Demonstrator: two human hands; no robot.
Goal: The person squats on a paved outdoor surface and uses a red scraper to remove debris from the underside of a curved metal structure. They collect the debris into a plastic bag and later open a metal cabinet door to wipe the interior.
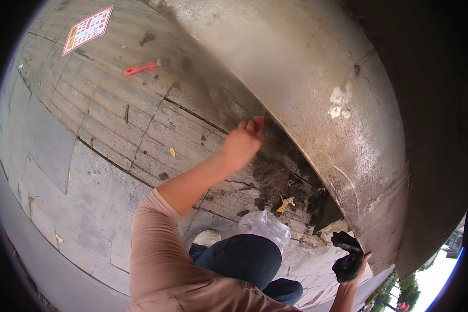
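My left hand [243, 142] reaches to the middle of the view, blurred, its fingers closed around a small red item [259, 123] that is mostly hidden. It is over the dark, dirty strip of paving beside the lower edge of a large stained panel [296, 85]. At the lower right, my right hand [360, 269] is against the panel's edge, with a crumpled black glove or cloth [347, 261] in it. Its fingers are largely hidden. A scraper with a red handle [142, 68] lies on the grooved paving, farther up and left.
A clear plastic bag [267, 228] lies beside my knee [245, 253]. Near it are a yellowish scrap [284, 204] and dark, wet-looking dirt [271, 175]. A printed sheet [87, 30] with writing lies at the upper left. The panel bounds the right side.
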